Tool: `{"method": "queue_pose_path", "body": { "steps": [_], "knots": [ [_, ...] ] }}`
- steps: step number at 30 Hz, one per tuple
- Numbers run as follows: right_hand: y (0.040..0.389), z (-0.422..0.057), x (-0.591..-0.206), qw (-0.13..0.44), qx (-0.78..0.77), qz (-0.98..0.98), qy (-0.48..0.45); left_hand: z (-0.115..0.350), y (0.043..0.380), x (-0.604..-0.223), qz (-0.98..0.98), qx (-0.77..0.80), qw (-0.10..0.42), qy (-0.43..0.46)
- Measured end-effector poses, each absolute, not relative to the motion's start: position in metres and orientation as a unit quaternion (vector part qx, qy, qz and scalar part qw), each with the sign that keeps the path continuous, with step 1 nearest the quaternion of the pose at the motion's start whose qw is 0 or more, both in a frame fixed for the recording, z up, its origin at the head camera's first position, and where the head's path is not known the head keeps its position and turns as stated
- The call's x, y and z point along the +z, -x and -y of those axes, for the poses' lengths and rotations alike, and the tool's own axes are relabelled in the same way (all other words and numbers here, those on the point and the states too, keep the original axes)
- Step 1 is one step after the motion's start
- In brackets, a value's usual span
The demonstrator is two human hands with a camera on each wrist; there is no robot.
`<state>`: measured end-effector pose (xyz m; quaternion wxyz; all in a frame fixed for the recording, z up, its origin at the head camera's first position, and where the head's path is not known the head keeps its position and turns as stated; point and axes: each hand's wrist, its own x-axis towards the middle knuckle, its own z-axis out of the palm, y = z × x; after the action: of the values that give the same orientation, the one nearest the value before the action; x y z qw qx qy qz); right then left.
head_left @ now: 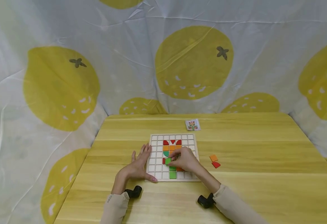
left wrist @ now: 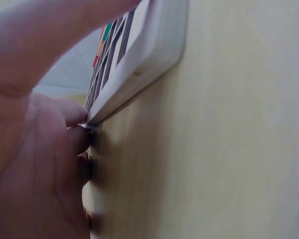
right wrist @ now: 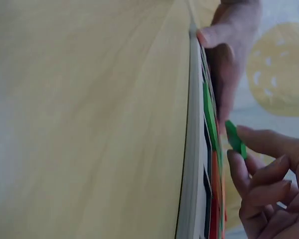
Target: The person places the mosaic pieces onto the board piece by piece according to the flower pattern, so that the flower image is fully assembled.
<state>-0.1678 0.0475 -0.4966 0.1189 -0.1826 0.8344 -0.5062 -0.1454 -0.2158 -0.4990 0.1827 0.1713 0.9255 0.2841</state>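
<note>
A white gridded wooden board (head_left: 155,168) lies on the table with red, orange and green tiles in its cells. My right hand (head_left: 186,159) pinches a green square tile (head_left: 168,161) between thumb and fingertips. In the right wrist view that green tile (right wrist: 235,139) is held above the board's surface, clear of it. My left hand (head_left: 136,167) rests at the board's left side, fingers spread along the edge and thumb by the near left corner. The left wrist view shows the thumb over the board's rim (left wrist: 139,64). My right hand hides some cells.
Beyond the board lies a small pattern card (head_left: 192,125). To the right, an orange square tile (head_left: 213,158) and a red quarter-round tile (head_left: 216,165) lie on the wooden table (head_left: 264,161). A lemon-print cloth (head_left: 130,62) hangs behind the table.
</note>
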Motion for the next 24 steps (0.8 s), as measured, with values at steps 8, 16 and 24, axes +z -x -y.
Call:
{"method": "queue_pose_path", "body": {
  "steps": [8,16,24],
  "knots": [
    [0.168,-0.017,-0.496,0.087,-0.466,-0.861,0.185,0.215,0.146,-0.5,-0.925,0.281,0.188,-0.173],
    [0.17,-0.008,-0.494,0.087,-0.444,-0.871,0.19,0.217,0.145,-0.497,-0.925,0.287,0.178,-0.176],
    [0.173,-0.014,-0.496,0.099,-0.453,-0.866,0.187,0.215,0.146,-0.499,-0.925,0.282,0.184,-0.177]
  ]
}}
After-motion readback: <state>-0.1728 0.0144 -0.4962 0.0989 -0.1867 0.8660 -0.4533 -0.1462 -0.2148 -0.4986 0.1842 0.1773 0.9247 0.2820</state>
